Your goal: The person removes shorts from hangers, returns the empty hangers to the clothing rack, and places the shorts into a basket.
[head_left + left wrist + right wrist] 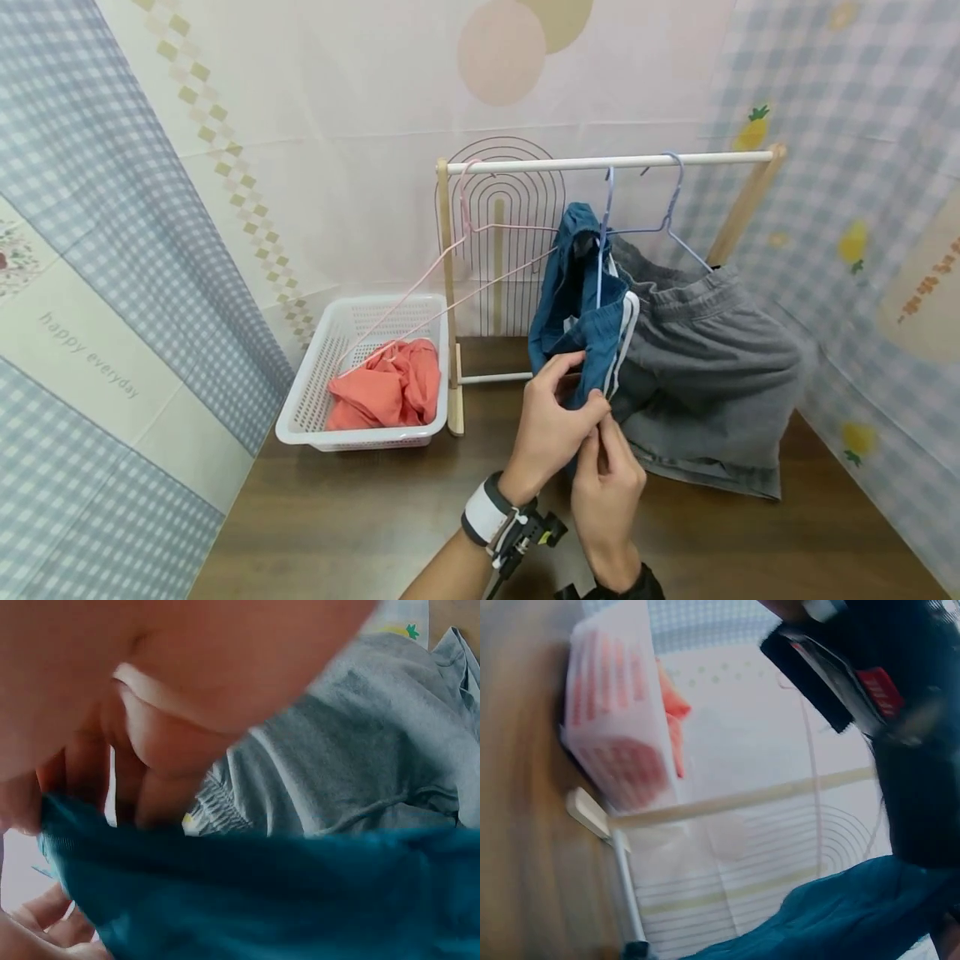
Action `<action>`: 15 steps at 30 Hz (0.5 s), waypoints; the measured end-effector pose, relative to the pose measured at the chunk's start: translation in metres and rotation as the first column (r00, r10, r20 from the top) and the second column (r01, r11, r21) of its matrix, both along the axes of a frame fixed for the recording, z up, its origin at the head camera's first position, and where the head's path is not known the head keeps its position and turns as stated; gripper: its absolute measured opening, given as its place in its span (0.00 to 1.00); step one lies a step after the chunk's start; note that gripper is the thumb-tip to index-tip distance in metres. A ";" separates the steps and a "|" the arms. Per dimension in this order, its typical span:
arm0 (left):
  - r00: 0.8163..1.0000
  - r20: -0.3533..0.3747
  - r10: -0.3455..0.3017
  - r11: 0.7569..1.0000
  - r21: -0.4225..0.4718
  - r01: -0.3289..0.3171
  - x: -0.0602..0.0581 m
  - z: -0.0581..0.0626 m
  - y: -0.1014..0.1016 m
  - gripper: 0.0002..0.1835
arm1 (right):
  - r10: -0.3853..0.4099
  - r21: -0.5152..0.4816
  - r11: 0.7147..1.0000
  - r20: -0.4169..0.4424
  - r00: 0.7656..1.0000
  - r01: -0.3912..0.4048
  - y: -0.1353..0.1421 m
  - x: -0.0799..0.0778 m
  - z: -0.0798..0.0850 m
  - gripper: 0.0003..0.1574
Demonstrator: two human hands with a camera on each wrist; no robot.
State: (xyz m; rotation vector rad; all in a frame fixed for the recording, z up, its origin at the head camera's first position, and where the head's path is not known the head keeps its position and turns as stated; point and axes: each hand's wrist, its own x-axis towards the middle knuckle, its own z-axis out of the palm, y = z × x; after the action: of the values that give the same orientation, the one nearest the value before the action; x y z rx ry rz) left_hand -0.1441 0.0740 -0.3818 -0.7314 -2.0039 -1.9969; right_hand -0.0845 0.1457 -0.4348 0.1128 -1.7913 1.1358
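A teal-blue garment [592,333] with white stripes or cords at its side hangs from a blue hanger [601,250]. My left hand [551,417] pinches its near edge between thumb and fingers. Just to the right and lower, my right hand [611,487] pinches the same cloth, its fingertips close to the left thumb. In the left wrist view the teal garment [285,892] stretches across the bottom, below the hand. Teal cloth [840,907] also fills the lower right of the right wrist view, where the right fingers are mostly hidden.
Grey shorts [712,367] hang on another blue hanger [667,225] to the right. A pink hanger [467,225] hangs at the left of the rack's white rod [555,165]. The white basket [300,417] holds coral cloth [390,387] on the brown table [337,517].
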 end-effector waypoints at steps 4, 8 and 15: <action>0.998 0.019 0.066 0.997 -0.046 -0.065 0.001 -0.002 -0.004 0.22 | -0.003 0.049 0.999 0.004 1.000 0.003 -0.007 0.003 -0.010 0.27; 0.994 0.057 0.097 0.994 -0.047 -0.094 0.002 -0.010 -0.012 0.17 | -0.014 0.100 0.995 0.006 1.000 0.014 -0.012 0.004 -0.019 0.29; 0.984 0.099 0.150 0.988 -0.058 -0.145 0.003 -0.016 -0.025 0.10 | 0.018 0.141 0.990 0.010 1.000 -0.019 -0.023 0.007 -0.024 0.32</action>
State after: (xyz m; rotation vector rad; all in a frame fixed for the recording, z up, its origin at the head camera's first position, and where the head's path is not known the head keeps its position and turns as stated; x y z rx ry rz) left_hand -0.1413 0.0491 -0.3977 -0.4825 -2.1061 -1.9422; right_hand -0.0779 0.1225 -0.4591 0.2093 -1.8810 1.0227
